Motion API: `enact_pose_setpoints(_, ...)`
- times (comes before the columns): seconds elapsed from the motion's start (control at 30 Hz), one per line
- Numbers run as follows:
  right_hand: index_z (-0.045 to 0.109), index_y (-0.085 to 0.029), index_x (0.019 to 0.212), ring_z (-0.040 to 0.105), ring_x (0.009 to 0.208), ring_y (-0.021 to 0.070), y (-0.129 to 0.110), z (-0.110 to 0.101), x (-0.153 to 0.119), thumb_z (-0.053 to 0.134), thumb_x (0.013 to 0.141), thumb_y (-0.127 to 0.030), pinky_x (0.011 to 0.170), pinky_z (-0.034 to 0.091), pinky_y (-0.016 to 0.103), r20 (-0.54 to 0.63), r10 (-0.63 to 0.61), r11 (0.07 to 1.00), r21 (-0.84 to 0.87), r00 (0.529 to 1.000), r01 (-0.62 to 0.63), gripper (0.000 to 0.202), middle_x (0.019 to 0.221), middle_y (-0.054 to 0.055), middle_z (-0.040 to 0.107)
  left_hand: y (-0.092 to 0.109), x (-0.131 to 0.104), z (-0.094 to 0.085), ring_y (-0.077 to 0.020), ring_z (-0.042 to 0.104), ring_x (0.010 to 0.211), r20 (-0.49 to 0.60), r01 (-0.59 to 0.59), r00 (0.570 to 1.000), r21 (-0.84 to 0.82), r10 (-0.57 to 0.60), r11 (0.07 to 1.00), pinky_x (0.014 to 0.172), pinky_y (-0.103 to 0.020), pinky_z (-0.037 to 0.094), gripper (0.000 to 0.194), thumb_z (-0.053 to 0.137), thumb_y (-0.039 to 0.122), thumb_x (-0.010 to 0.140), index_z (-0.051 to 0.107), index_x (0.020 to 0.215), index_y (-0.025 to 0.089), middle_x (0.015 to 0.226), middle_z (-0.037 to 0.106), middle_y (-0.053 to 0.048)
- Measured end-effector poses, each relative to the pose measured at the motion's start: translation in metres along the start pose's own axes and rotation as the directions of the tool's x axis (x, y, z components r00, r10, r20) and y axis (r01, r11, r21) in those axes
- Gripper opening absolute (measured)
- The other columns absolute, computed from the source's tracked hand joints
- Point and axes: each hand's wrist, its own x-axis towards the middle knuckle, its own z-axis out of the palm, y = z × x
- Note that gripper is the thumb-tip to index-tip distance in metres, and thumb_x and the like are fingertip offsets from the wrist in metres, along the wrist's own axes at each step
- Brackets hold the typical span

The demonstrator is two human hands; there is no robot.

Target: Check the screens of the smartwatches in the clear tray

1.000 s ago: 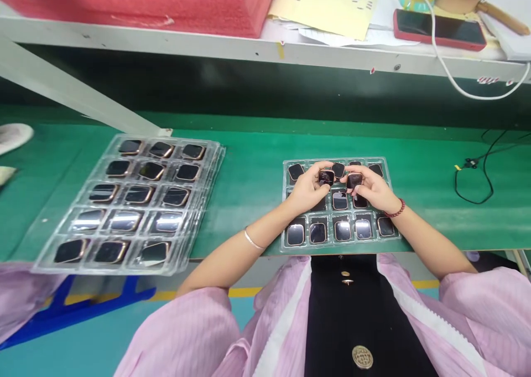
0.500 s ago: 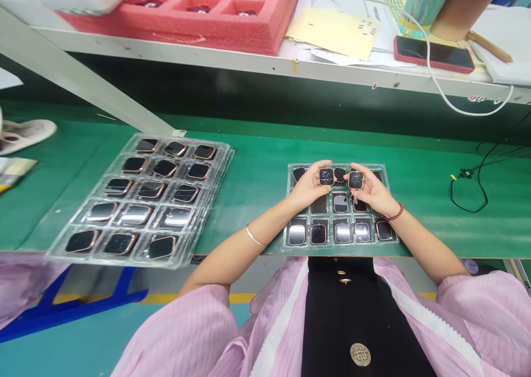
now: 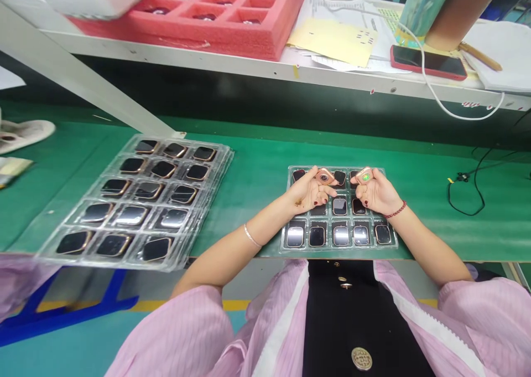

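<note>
Watch cases sit one in each of your hands: your left hand (image 3: 309,191) pinches a rose-gold case (image 3: 324,176) back-side up, your right hand (image 3: 375,191) grips another (image 3: 364,175) showing a green glow, both just above the clear tray (image 3: 286,248) of watches.

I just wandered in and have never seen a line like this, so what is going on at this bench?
A person in a pink coat holds one small watch body in each hand, backs turned up: the left hand grips a rose-gold watch body, the right hand grips another with a green light. Both hover over a clear tray of similar pieces on the green belt. A stack of filled trays lies to the left.
</note>
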Motion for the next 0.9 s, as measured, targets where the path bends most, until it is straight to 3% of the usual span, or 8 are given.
enact_pose_setpoints(0.07,0.063,-0.015,0.111,0.067,0.052,0.0143,-0.001,-0.001,0.0,0.028,0.107,-0.069,0.046,0.055,0.021,-0.001,-0.005,1.0,0.003,1.0,0.005,0.065,0.081,0.009,0.075,-0.001,0.0,0.0,-0.0117,0.062,0.046,0.003,-0.002,1.0,0.003,0.002,1.0,0.04,-0.02,0.043,0.072,0.036,0.069,0.105,0.072,0.103,0.006,0.076,0.076,-0.015)
enact_pose_setpoints(0.13,0.06,-0.017,0.117,0.069,0.059,0.014,0.001,-0.001,-0.001,0.054,0.1,-0.063,0.05,0.058,0.021,0.043,-0.056,0.997,-0.042,0.998,0.058,0.05,0.095,0.01,0.078,-0.003,-0.001,0.002,-0.0117,0.066,0.053,-0.01,-0.077,0.997,0.051,0.077,0.996,0.043,-0.019,0.045,0.057,0.057,0.063,0.099,0.07,0.11,0.009,0.085,0.078,-0.015)
enact_pose_setpoints(0.2,0.056,-0.019,0.127,0.072,0.069,0.0131,0.004,0.0,-0.001,0.078,0.088,-0.045,0.057,0.062,0.02,0.1,-0.143,0.98,-0.123,0.985,0.155,0.052,0.112,0.011,0.077,-0.007,-0.001,0.003,-0.0127,0.072,0.064,-0.023,-0.198,0.979,0.137,0.203,0.971,0.049,-0.018,0.048,0.051,0.083,0.045,0.084,0.066,0.12,0.013,0.097,0.078,-0.013)
enact_pose_setpoints(0.27,0.052,-0.021,0.133,0.073,0.079,0.0129,0.009,0.002,0.0,0.086,0.08,-0.03,0.066,0.064,0.021,0.142,-0.242,0.94,-0.213,0.96,0.269,0.064,0.122,0.011,0.074,-0.013,0.0,0.004,-0.0153,0.075,0.075,-0.016,-0.311,0.946,0.245,0.325,0.918,0.056,-0.019,0.052,0.064,0.091,0.026,0.071,0.061,0.126,0.017,0.105,0.077,-0.01)
enact_pose_setpoints(0.4,0.052,-0.02,0.135,0.072,0.081,0.0133,0.021,0.008,0.003,0.082,0.083,-0.024,0.07,0.064,0.025,0.206,-0.379,0.82,-0.377,0.902,0.431,0.06,0.116,0.008,0.071,-0.023,0.004,0.002,-0.0193,0.077,0.092,0.065,-0.448,0.879,0.453,0.473,0.77,0.074,-0.027,0.059,0.063,0.082,0.016,0.07,0.058,0.129,0.019,0.12,0.072,-0.011)
enact_pose_setpoints(0.5,0.055,-0.018,0.128,0.066,0.07,0.011,0.025,0.011,0.004,0.076,0.088,-0.025,0.064,0.06,0.024,0.21,-0.442,0.727,-0.485,0.872,0.485,0.046,0.102,0.005,0.071,-0.027,0.004,0.001,-0.019,0.077,0.088,0.11,-0.459,0.869,0.546,0.483,0.701,0.071,-0.028,0.058,0.056,0.074,0.02,0.079,0.057,0.132,0.018,0.123,0.071,-0.012)
enact_pose_setpoints(0.7,0.055,-0.017,0.125,0.065,0.074,0.0126,0.025,0.014,0.002,0.07,0.087,-0.021,0.064,0.057,0.025,0.248,-0.473,0.647,-0.553,0.845,0.524,0.041,0.101,0.005,0.069,-0.027,0.002,-0.001,-0.0206,0.076,0.087,0.134,-0.454,0.867,0.61,0.481,0.649,0.066,-0.029,0.056,0.055,0.067,0.022,0.085,0.057,0.139,0.018,0.12,0.072,-0.013)
enact_pose_setpoints(0.9,0.058,-0.017,0.121,0.066,0.074,0.0129,0.024,0.017,0.002,0.066,0.085,-0.016,0.067,0.06,0.026,0.249,-0.487,0.623,-0.572,0.837,0.533,0.037,0.098,0.005,0.07,-0.027,0.0,0.001,-0.0166,0.074,0.085,0.131,-0.458,0.863,0.61,0.488,0.646,0.064,-0.024,0.055,0.055,0.065,0.02,0.087,0.058,0.142,0.018,0.116,0.073,-0.011)
